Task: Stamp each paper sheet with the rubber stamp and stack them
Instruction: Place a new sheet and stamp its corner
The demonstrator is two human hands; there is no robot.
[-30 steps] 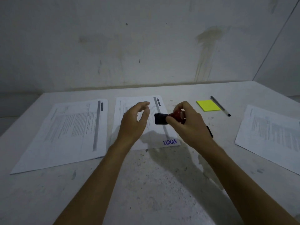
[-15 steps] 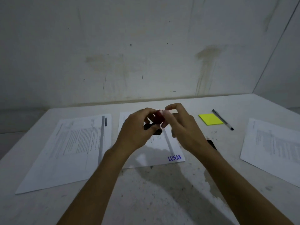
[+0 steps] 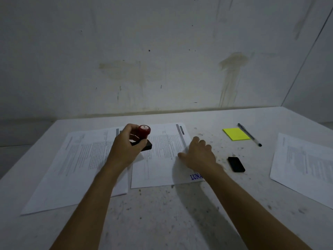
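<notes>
1. The rubber stamp (image 3: 143,137), red knob up and black base below, has changed hands: a second ago the right hand pinched it, half a second ago both hands met on it, and now the left hand (image 3: 126,147) alone grips it, fingers curled round the handle. It sits just left of the frame's centre, over the gap between the left sheet (image 3: 77,165) and the middle sheet (image 3: 162,156), seemingly lifted off the paper.

2. The right hand (image 3: 198,154), freed of the stamp, lies with relaxed, spread fingers on the right edge of the middle sheet, holding nothing.

3. That middle sheet already carries a blue mark (image 3: 195,176) at its lower right corner, partly hidden by the right forearm.

4. Judged from this, the handover frees the right hand to slide the stamped sheet away for stacking, while the left sheet shows no mark yet.

5. Further right on the surface (image 3: 162,213) lie a small black object (image 3: 236,164), a yellow sticky pad (image 3: 236,134), a pen (image 3: 249,134) and a third sheet (image 3: 306,166) at the frame's right edge.
</notes>
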